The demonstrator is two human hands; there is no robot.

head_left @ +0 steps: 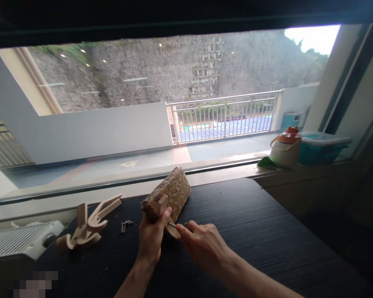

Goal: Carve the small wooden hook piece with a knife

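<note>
Over the dark table (255, 236), as the head view shows it, two bare hands meet at the near end of a rough block (178, 192). The left hand (151, 236) has its fingers closed around that end, with the thumb pressed on a pale wooden piece (162, 204) set against the block. The right hand (205, 244) has its fingers curled tight, pinching a thin metal piece (171, 224) that points at the wood just beside the left thumb; whether it is a screw or a tool's shaft is too small to tell.

The step in hand looks like fixing or adjusting the wood with that metal piece. The next move seems to call for a firm left grip, the metal kept in line and the thumb clear of its tip.

The block is long and brownish, its surface flaky like bark, and it is tilted with its far end towards the window. The wooden piece is smooth and light, partly covered by the thumb; a rounded wooden part (174, 232) shows below, though I cannot tell if they join. Small metal bits (123, 227) lie left of the hands, near curved wooden pieces (81, 217).
</note>
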